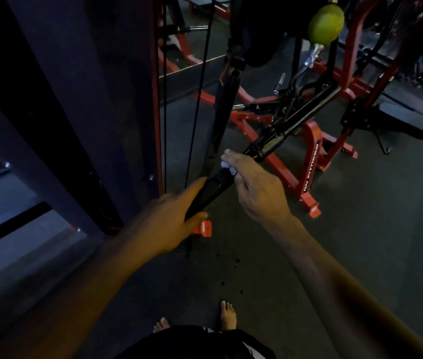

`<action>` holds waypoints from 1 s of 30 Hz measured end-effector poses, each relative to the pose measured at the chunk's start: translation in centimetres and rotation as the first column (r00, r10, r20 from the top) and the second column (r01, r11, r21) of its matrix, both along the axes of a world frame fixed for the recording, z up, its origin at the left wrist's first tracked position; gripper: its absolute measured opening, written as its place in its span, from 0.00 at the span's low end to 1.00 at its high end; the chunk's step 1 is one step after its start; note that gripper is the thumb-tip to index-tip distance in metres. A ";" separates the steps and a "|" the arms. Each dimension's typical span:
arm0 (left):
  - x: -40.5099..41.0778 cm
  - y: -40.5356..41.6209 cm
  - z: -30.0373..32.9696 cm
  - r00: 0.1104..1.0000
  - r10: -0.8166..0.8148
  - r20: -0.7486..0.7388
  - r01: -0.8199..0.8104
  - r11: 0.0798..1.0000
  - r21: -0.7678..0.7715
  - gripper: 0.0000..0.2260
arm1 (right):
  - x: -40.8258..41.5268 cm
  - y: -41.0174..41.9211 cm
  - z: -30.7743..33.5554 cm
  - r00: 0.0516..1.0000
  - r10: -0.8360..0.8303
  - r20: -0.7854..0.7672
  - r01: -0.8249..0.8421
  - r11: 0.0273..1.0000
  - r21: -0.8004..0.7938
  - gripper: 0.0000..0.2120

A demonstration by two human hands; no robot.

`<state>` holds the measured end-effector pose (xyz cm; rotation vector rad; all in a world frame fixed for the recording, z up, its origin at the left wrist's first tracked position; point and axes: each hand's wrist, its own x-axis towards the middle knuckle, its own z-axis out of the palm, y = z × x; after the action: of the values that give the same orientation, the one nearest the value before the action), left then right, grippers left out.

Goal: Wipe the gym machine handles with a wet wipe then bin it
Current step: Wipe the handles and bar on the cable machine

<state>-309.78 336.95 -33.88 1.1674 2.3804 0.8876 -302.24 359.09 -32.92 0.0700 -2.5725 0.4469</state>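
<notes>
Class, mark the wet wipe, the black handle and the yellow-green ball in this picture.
wipe [227,167], head view, white wad under the right hand's fingers.
handle [211,190], head view, bare black grip between the hands.
ball [325,23], head view, its middle.

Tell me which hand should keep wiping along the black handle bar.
Right. The right hand already presses the wet wipe onto the handle bar, while the left hand grips its near end, steadying it.

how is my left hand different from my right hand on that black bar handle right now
The left hand grips the near end of the black bar handle bare; the right hand sits farther up it, pressing a crumpled white wet wipe against it. Both touch the same bar.
</notes>
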 end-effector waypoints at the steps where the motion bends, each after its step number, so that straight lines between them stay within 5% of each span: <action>1: 0.0 0.0 0.1 1.000 -0.005 0.003 0.005 1.000 -0.001 0.31 | 0.1 -0.1 -0.2 0.999 0.037 0.008 -0.037 0.999 0.021 0.21; 9: 0.2 -0.9 0.4 0.999 0.003 0.050 -0.001 0.999 -0.036 0.36 | 0.0 3.0 1.4 0.995 0.073 0.069 -0.084 0.982 0.171 0.21; 13: 1.1 -0.7 0.3 0.996 0.032 0.086 -0.028 0.998 -0.053 0.36 | 0.0 2.8 2.0 0.997 -0.058 0.055 0.057 0.998 0.013 0.21; 18: 1.3 -0.3 0.5 0.996 0.029 0.082 -0.025 0.999 -0.040 0.34 | 0.9 -0.9 0.2 0.986 0.120 0.120 -0.115 0.992 -0.041 0.22; 24: 1.5 0.0 1.2 0.996 0.013 0.086 -0.010 0.999 -0.036 0.33 | 0.8 0.8 0.5 0.997 -0.038 0.071 0.052 0.977 -0.205 0.20; 27: 1.7 0.1 1.4 0.997 0.027 0.075 -0.023 0.998 -0.057 0.33 | 1.7 -0.7 -0.2 0.990 0.098 0.105 -0.086 0.990 -0.114 0.21; 30: 2.2 0.1 1.4 0.996 0.044 0.079 -0.036 0.995 -0.091 0.27 | 1.6 2.1 1.0 0.991 0.026 0.132 -0.021 0.999 -0.043 0.22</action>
<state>-307.58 337.06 -32.49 1.0340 2.3603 0.8158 -300.63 361.18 -31.94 0.0573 -2.6938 0.5305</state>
